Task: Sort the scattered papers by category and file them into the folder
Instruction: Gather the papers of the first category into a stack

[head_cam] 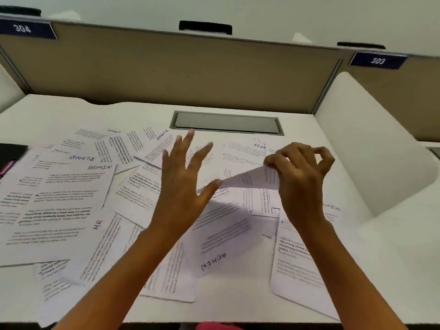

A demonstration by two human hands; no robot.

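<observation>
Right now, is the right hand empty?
No, the right hand pinches a raised sheet by its edge above the desk.

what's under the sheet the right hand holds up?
Overlapping printed sheets on the desk, in its shadow. The lifted sheet and right hand cover their headings.

1 wide-angle view, worn on the head, looks forward and down from close above the counter (392, 270) and its papers (59, 198), with the partition (190, 67) across the top.

Dark object (11, 155) cut by left edge, body print on papers (59, 210) unreadably blurred, pink shape (214, 326) cropped at bottom
</observation>
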